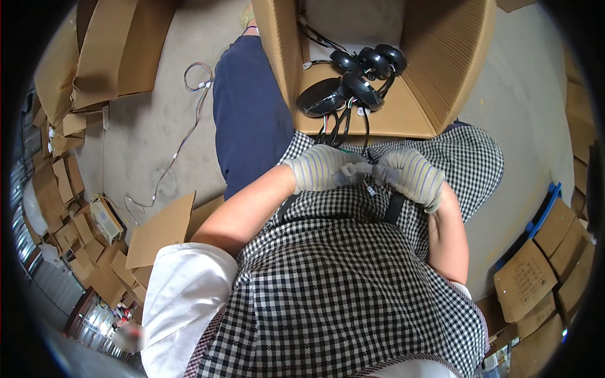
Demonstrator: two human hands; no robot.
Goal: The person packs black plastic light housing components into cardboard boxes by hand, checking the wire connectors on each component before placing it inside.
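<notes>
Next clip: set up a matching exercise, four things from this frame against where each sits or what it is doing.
Things:
1. left hand
2. black round parts
3. loose wire
4. blue crate

Places:
A. on the concrete floor, at the person's left
B. at the person's right, beside cardboard boxes
C. in the open carton
D. gloved, pinching a white connector

Pairs: 1-D, 2-C, 3-A, 4-B

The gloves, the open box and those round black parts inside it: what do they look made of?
The gloves, on the left hand and right hand, look like knitted fabric, grey with pale stripes and a ribbed weave. The box looks like corrugated cardboard, brown and matt, with fluted lines on its flap. The round black parts seem to be moulded plastic, smooth with a slight sheen.
</notes>
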